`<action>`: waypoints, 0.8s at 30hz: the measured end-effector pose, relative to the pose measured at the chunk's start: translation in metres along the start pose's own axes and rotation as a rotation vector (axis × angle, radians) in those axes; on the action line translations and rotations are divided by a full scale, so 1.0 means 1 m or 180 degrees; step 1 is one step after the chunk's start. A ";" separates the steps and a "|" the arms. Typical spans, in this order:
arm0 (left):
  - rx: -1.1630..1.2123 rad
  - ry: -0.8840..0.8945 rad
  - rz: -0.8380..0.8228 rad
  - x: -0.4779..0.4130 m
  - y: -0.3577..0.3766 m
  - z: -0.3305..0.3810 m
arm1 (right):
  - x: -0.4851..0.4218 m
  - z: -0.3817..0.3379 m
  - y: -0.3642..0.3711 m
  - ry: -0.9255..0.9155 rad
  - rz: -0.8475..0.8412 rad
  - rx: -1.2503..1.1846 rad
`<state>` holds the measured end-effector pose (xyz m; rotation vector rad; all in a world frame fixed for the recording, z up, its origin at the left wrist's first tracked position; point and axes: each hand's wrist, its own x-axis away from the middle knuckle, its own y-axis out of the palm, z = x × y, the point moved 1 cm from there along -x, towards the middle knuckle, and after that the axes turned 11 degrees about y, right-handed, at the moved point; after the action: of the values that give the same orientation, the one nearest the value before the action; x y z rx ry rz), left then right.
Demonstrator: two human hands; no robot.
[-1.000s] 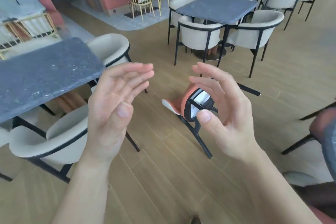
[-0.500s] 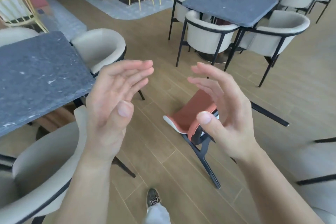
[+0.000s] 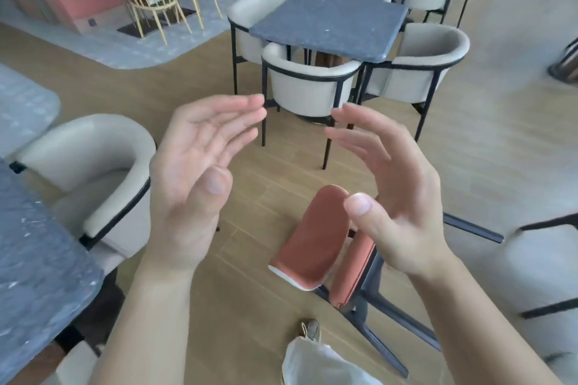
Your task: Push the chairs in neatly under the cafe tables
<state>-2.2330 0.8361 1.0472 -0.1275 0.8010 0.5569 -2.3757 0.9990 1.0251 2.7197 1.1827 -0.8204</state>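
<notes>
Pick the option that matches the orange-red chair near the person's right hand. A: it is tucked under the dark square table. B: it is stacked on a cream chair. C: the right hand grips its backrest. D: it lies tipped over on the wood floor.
D: the orange-red chair lies on its side on the wood floor with its dark legs pointing sideways, while the right hand hangs open above it, gripping nothing.

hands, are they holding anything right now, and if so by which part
Nothing. The left hand and right hand are both open in the air, palms facing each other, above the orange chair, not touching it.
</notes>
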 end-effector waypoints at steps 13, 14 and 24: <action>0.0149 -0.0051 -0.0369 -0.176 -0.053 -0.145 | -0.189 0.105 -0.005 -0.0030 0.0513 -0.0053; 0.0215 -0.0046 -0.0432 -0.185 -0.055 -0.158 | -0.196 0.112 -0.004 -0.0007 0.0555 -0.0017; 0.1190 -0.0173 -0.1237 -0.286 -0.106 -0.294 | -0.271 0.166 0.040 0.0185 0.1546 0.0622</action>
<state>-2.5280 0.5327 1.0349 0.0762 0.7896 0.0391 -2.5742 0.7481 1.0117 3.0053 0.4214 -0.8215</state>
